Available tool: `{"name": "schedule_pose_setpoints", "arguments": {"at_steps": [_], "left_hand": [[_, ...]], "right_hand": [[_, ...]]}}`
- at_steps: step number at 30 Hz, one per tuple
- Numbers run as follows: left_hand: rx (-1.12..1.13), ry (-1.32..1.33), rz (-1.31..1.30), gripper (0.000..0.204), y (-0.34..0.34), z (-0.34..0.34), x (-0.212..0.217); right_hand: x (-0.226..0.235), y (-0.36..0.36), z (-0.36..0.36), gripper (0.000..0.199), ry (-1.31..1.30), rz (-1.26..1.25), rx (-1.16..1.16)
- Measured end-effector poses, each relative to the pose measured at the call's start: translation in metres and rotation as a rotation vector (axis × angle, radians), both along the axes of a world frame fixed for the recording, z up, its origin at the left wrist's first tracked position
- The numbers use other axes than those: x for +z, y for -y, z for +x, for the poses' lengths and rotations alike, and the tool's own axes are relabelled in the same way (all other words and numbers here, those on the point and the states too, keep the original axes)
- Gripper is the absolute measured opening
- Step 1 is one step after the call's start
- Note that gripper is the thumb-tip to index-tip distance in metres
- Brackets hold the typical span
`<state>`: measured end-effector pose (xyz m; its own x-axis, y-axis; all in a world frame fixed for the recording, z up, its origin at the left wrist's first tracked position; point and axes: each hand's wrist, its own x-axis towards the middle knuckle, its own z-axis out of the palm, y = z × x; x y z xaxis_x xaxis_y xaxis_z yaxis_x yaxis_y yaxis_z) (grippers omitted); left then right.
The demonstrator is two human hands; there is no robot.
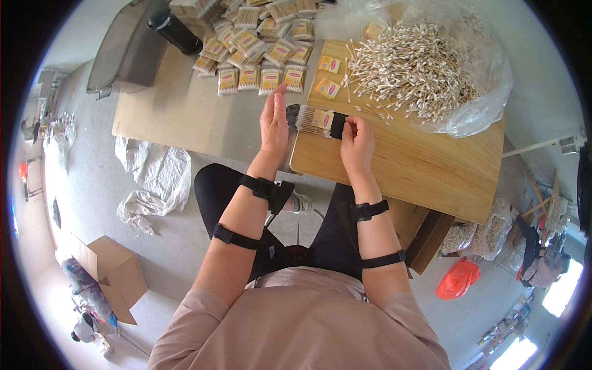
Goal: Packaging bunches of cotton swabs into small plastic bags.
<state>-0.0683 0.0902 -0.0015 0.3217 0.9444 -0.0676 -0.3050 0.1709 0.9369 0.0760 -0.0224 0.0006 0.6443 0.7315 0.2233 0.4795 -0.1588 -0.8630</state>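
Note:
A pack of cotton swabs [314, 119] with a yellow and white label lies near the left edge of the wooden board [394, 166]. A flat black piece [337, 125] is at its right end, and my right hand [357, 143] has its fingers closed on that piece's edge. Beside the pack's left end, my left hand [275, 123] is upright with its fingers stretched out, holding nothing. A dark object [293, 115] shows between this hand and the pack; its kind is unclear. Two yellow label cards [328, 64] lie beyond the pack.
Loose cotton swabs [413, 68] are heaped on a clear plastic bag [478, 114] at the far right. Many filled packs [248, 43] are piled at the back. A black bottle [176, 32] and a grey bin [128, 61] stand far left. A cardboard box [114, 271] is on the floor.

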Motion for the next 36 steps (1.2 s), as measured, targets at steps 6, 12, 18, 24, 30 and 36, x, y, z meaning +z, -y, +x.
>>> {"name": "schedule_pose_setpoints", "arguments": {"at_steps": [6,12,18,24,30,36], "left_hand": [[0.168,-0.603,-0.230,0.058,-0.008,-0.007,-0.022],[0.000,-0.585,-0.395,0.055,-0.009,0.007,-0.022],[0.173,-0.649,-0.092,0.052,-0.009,0.009,-0.042],[0.097,-1.062,0.239,0.052,-0.005,0.013,-0.017],[0.190,-0.704,-0.221,0.056,-0.004,0.010,-0.015],[0.103,-0.456,-0.328,0.045,0.006,0.014,-0.010]], "right_hand": [[0.000,0.018,0.006,0.012,0.047,-0.005,0.017],[0.003,0.020,0.004,0.012,0.153,0.003,0.037],[0.005,0.017,-0.001,0.014,0.214,0.019,0.037],[0.003,0.019,0.001,0.012,0.247,-0.002,0.016],[0.003,0.018,-0.001,0.013,0.259,0.003,0.024],[0.005,0.019,-0.001,0.014,0.235,-0.013,0.021]]}}
